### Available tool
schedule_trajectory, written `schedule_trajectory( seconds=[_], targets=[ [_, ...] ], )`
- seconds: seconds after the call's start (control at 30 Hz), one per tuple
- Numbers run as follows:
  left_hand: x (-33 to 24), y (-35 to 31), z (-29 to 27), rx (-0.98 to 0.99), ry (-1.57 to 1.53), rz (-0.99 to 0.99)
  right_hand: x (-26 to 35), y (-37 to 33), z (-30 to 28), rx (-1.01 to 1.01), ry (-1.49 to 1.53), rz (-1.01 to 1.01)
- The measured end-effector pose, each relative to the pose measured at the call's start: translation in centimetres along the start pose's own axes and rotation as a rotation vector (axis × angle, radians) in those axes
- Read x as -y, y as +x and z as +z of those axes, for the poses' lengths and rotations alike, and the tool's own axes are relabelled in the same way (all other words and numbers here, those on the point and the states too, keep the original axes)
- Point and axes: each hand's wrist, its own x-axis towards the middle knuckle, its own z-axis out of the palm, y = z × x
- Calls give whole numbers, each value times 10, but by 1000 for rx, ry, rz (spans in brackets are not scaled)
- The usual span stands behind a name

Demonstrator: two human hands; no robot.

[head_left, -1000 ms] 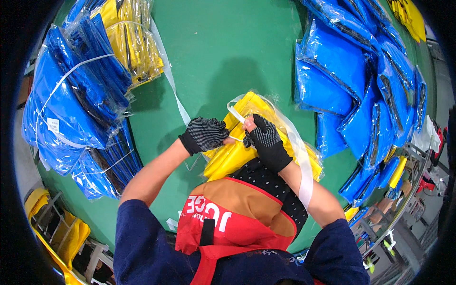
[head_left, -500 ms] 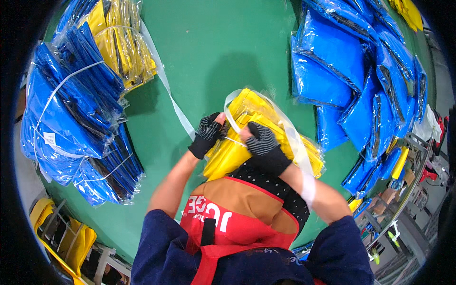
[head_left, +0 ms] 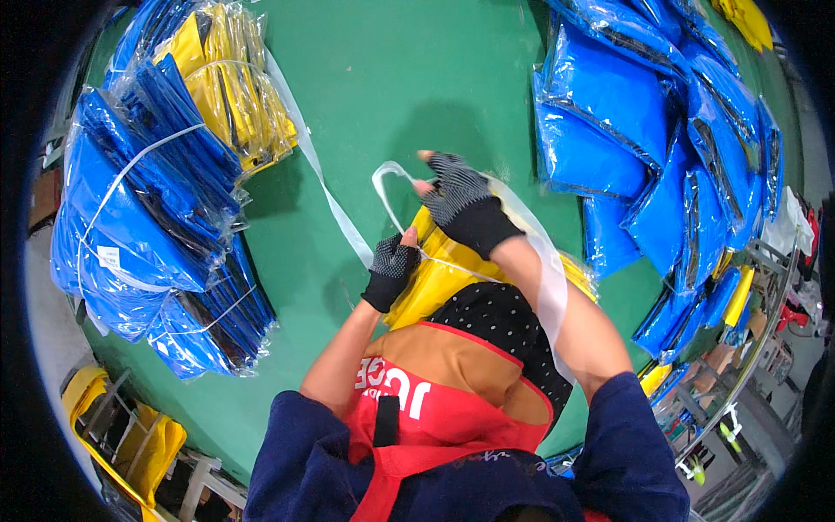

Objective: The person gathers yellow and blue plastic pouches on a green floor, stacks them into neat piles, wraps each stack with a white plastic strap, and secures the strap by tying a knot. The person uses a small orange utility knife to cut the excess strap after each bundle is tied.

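Note:
A yellow folded bundle (head_left: pixel 435 274) in clear wrapping lies in front of me, a thin white tie crossing it. My left hand (head_left: pixel 393 271), in a black dotted fingerless glove, is closed on a white strap (head_left: pixel 387 196) at the bundle's left side. From there the strap rises into a loose loop that reaches the thumb of my right hand (head_left: pixel 464 198). That hand, gloved alike, is above the bundle's far end with thumb and index finger apart. A wide stretch of white strap (head_left: pixel 551 304) drapes across my right forearm. My right hand and forearm hide part of the bundle.
Tied blue packets (head_left: pixel 148 222) and a yellow bundle (head_left: pixel 230 91) stand at the left on the green table (head_left: pixel 348 61). Another white strap (head_left: pixel 322 174) runs from them toward my left hand. Blue wrapped packets (head_left: pixel 600 96) are heaped at the right.
My right hand has moved up and away from the tie, over the bundle's far end, its fingers spreading. The strap loop now stands out to the left; my left hand has shifted slightly down.

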Motion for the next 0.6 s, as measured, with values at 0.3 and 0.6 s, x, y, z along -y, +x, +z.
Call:
schedule_trajectory(
  seconds=[0.3, 0.6],
  targets=[
    [-21, -13, 6, 24, -81, 25, -2, -48, 18, 303, -197, 208],
    [-37, -28, -9, -49, -130, 115, -19, -57, 20, 252, -185, 170]
  ],
)
